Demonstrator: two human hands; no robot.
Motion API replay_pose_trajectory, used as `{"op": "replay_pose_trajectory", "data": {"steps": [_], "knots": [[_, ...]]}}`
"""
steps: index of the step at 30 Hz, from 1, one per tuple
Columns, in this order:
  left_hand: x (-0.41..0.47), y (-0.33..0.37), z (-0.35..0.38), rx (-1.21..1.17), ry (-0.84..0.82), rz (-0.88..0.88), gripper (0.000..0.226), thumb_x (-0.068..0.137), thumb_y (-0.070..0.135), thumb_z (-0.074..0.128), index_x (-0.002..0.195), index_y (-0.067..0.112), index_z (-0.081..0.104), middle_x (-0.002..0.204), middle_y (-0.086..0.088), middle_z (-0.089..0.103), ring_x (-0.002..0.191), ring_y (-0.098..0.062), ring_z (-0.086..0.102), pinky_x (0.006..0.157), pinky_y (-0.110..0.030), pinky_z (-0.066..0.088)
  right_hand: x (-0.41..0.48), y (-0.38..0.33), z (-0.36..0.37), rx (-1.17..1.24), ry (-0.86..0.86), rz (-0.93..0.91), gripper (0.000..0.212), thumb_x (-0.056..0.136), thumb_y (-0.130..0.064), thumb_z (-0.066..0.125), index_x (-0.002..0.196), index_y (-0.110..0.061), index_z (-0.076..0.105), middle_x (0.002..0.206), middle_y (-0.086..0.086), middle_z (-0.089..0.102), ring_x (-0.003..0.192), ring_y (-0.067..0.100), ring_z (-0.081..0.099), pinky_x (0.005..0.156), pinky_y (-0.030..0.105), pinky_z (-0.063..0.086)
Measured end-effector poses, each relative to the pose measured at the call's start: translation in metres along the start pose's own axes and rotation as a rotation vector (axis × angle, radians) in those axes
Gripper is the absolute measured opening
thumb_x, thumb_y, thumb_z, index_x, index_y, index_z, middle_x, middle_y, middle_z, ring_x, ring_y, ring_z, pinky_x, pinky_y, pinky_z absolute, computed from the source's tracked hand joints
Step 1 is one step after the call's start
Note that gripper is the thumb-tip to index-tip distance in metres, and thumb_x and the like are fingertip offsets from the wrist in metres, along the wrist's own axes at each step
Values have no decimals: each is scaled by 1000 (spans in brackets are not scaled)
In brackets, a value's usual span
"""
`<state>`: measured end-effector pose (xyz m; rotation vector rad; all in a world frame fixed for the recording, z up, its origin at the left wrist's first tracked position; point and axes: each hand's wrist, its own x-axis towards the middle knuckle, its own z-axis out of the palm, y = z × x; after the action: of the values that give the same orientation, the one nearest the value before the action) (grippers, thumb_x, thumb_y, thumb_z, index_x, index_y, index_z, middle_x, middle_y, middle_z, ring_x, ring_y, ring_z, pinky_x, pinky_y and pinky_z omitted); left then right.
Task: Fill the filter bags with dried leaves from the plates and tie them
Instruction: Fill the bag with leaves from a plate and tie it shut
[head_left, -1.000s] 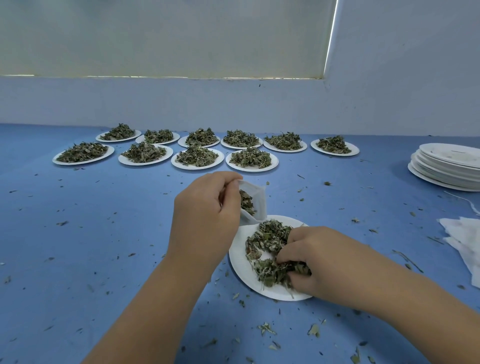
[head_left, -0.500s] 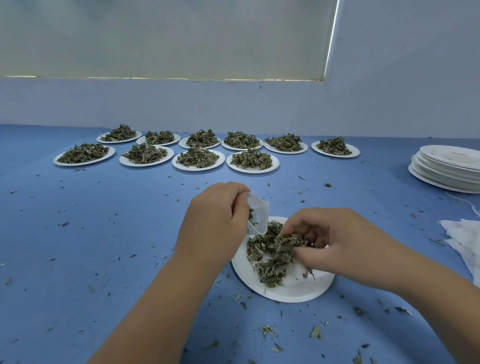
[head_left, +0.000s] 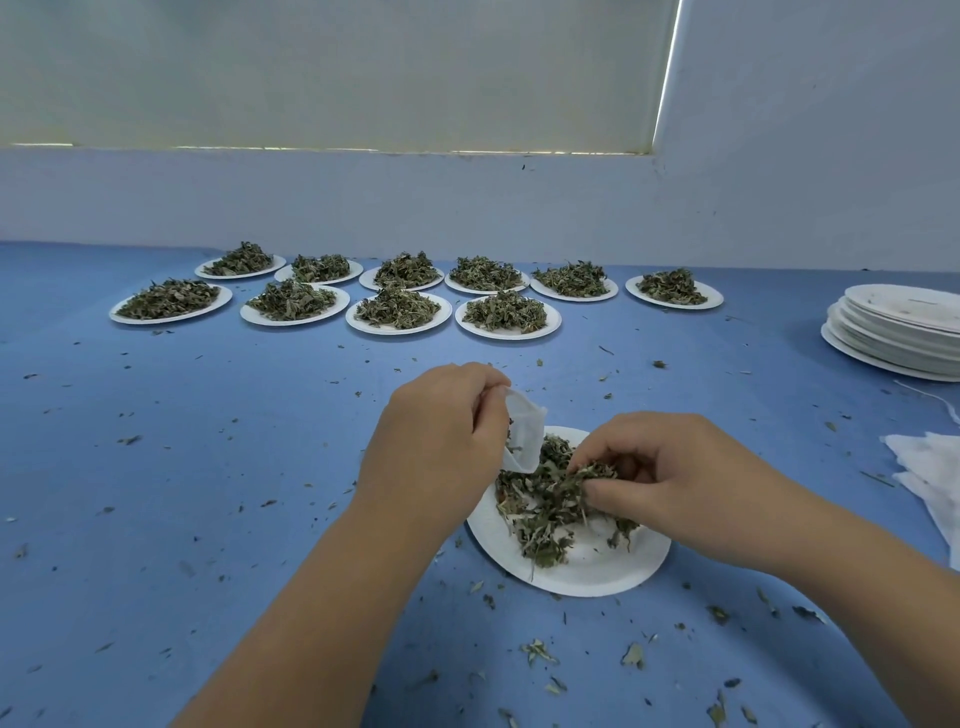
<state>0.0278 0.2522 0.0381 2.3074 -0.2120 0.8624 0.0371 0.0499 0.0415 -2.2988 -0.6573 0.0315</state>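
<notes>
Your left hand hung over the table, its fingers curled round the top of the bag and pinching it. The white pouch drooped from your knuckles with its long axis running top to bottom and leaning a little rightward. Your fingers hid most of the mouth, so I could not tell how far it gaped. The bag's lower end hung at the far left rim of the plate, just above the leaves heaped there. To the right, your right hand sat low over the plate, with fingers and thumb drawn narrow round a clump raised just clear of the heap. From those fingertips the bag lay up and to the left, near but not touching, with its mouth higher than the clump. By my judgement the next move turned on that offset: your right hand was the nearer carrier, and the clump had to rise and travel left to reach the mouth rather than the pouch's side. Loose bits would likely drop on the way.
</notes>
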Motion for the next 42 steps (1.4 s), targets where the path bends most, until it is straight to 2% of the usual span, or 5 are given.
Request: {"op": "replay_pose_trajectory", "data": {"steps": [11,24,30,34,42], "knots": [[-1,1,2,15,-23,7,19,94,19,56,103,19,72,90,8,68,78,-5,54,72,-19,44,1,-4,-4,-88,74,-62,28,90,-27,63,86,-55,63,88,-26,61,84,-5,57,69,4,37],[0,3,3,25,-58,2,17,93,22,56,98,24,71,64,20,47,69,-4,47,65,-17,38,1,-24,2,-26,333,-120,6,77,-35,65,80,-39,70,75,-13,64,74,7,59,64,19,45],[-2,4,3,-108,-59,-67,16,91,21,58,93,25,73,54,17,47,64,5,50,58,-7,36,19,-44,13,-308,306,-113,20,84,-32,67,102,-34,62,73,-21,50,74,-4,49,68,8,37],[-1,4,4,-256,-52,-191,19,90,17,59,82,30,71,51,20,52,57,2,51,52,-7,37,29,-58,15,-403,266,-93,18,85,-36,63,93,-37,47,82,-16,55,79,4,53,69,28,48],[2,2,4,-369,-20,-302,17,90,18,60,81,27,71,44,14,46,43,-2,41,45,-9,32,40,-71,-5,-286,97,-17,22,77,-35,72,88,-40,54,88,-20,59,78,-6,55,66,14,45]]}}
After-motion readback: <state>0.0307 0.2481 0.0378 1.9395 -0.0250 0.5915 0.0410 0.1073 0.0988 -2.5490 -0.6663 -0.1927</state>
